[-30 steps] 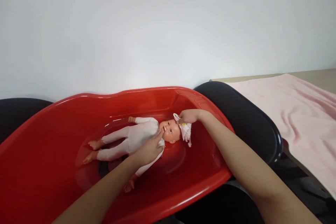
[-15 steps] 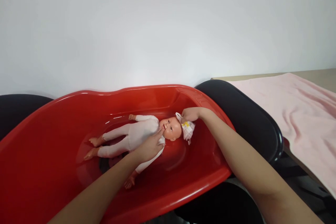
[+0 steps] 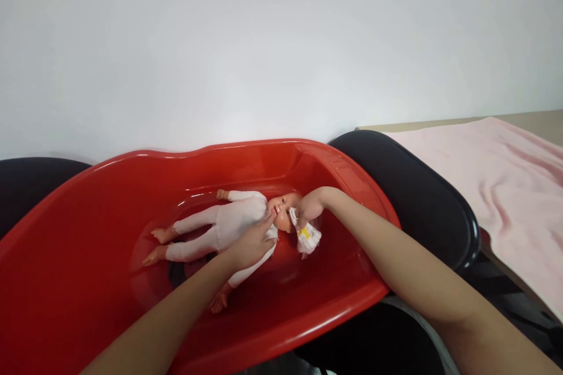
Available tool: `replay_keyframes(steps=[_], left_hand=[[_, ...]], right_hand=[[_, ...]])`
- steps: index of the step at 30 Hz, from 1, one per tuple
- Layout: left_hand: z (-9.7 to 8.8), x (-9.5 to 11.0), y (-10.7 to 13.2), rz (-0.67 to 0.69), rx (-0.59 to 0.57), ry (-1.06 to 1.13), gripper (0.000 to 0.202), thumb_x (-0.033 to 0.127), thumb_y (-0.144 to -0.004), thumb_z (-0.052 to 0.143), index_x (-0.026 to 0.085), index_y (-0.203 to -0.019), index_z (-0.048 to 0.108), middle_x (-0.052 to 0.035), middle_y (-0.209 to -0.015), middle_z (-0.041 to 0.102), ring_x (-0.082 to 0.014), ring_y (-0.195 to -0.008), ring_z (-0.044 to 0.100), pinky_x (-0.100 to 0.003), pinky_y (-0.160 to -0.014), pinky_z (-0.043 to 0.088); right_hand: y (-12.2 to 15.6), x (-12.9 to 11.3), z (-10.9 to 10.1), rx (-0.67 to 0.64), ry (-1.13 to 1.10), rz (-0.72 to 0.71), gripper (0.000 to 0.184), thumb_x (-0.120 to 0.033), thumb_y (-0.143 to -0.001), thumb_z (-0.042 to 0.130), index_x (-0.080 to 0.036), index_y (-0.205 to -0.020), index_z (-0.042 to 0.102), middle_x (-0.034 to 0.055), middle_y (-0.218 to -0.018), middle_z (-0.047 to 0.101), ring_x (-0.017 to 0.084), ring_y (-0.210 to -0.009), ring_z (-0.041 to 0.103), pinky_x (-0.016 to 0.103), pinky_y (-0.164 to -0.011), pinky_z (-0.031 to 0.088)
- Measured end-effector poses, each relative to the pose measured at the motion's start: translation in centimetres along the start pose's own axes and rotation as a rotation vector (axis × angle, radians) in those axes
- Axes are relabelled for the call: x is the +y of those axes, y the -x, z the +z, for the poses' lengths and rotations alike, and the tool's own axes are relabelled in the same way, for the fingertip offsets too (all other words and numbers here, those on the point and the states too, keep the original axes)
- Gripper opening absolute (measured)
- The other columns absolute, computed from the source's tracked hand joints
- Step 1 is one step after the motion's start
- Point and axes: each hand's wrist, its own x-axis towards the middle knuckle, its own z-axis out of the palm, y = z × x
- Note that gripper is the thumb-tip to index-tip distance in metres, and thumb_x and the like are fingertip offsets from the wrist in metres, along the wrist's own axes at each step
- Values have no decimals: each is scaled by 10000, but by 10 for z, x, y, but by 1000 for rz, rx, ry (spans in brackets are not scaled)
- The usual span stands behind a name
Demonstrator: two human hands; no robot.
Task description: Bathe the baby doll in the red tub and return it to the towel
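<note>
Red tub (image 3: 88, 234): a doll (image 3: 240, 220) in white clothing lies on its back along the tub's bottom. Beige desk (image 3: 543, 122) to the right: a pink cloth (image 3: 519, 205), creased, is spread over its surface.

Shows a slim, bare left forearm (image 3: 180, 310) toward seven o'clock and a bare right forearm (image 3: 391, 252) toward four, smoothly narrowing wristward.

A white cloth (image 3: 309, 240) is being gripped by the right hand (image 3: 310, 208); left of this grip, a doll (image 3: 240, 217) is being touched by the left hand (image 3: 253, 246)
</note>
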Motion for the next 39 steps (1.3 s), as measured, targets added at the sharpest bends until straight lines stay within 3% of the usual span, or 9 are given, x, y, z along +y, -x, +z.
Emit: replay_keyframes(steps=[2, 6, 11, 15, 20, 25, 29, 35, 39], left_hand=[[0, -2, -1, 4, -2, -2, 640, 321, -774, 660, 311, -1413, 689, -53, -1510, 628, -379, -1556, 369, -564, -1310, 201], [1, -6, -3, 6, -29, -47, 638, 320, -800, 632, 271, -1435, 674, -74, -1540, 604, -373, -1572, 336, -534, -1316, 191], [1, -6, -2, 16, -30, -45, 654, 310, -798, 631, 298, -1451, 658, -58, -1557, 585, -369, -1569, 345, -552, -1308, 209], [2, -6, -2, 46, -26, -46, 677, 279, -786, 624, 277, -1463, 655, -58, -1544, 596, -371, -1546, 388, -521, -1303, 246], [4, -10, -2, 37, -19, -62, 709, 303, -807, 614, 308, -1516, 597, -45, -1582, 553, -377, -1520, 433, -537, -1275, 302], [5, -8, -1, 32, -43, -50, 702, 311, -824, 600, 323, -1526, 584, -26, -1587, 550, -368, -1496, 471, -514, -1264, 335], [4, -5, -1, 44, -18, -22, 687, 307, -809, 633, 326, -1495, 618, -35, -1552, 592, -397, -1487, 476, -540, -1263, 334], [6, -3, -3, 8, -131, 173, 616, 324, -888, 619, 255, -1499, 591, -96, -1435, 691, -379, -1295, 653, -553, -1142, 480], [3, 4, -5, -17, -29, 303, 596, 337, -917, 647, 286, -1503, 554, -73, -1430, 691, -339, -1312, 639, -500, -1153, 477]], right_hand=[[-6, -1, 2, 4, 75, -5, 429, -514, -701, 851, -146, -907, 772, 53, -876, 751, 234, -880, 721, 318, -780, 579], [-12, -4, 5, -92, -66, -45, 507, -596, -704, 836, -141, -912, 752, 49, -869, 742, 230, -869, 724, 333, -768, 603], [-16, -6, 8, -15, 71, -10, 445, -536, -664, 890, -145, -820, 743, 41, -846, 733, 233, -860, 716, 341, -803, 597], [-19, -7, 11, -121, -184, -74, 528, -570, -703, 867, -124, -948, 728, 70, -984, 748, 231, -948, 732, 326, -820, 610], [-18, -8, 11, -84, -20, -9, 485, -526, -738, 868, -104, -931, 727, 61, -927, 731, 228, -896, 726, 302, -758, 587], [-14, -10, 12, -93, -238, -113, 528, -541, -784, 843, -114, -1072, 721, 71, -1097, 732, 198, -1019, 720, 270, -850, 598], [-13, -14, 13, -95, -97, -68, 512, -534, -741, 880, -97, -969, 740, 74, -1001, 737, 223, -959, 727, 293, -802, 610], [2, -24, 17, 21, -417, -338, 575, -599, -773, 844, -150, -1123, 763, 88, -1213, 743, 223, -1122, 702, 274, -929, 582], [8, -30, 15, 172, -533, -499, 552, -581, -834, 801, -119, -1130, 743, 125, -1214, 744, 232, -1090, 698, 312, -962, 556]])
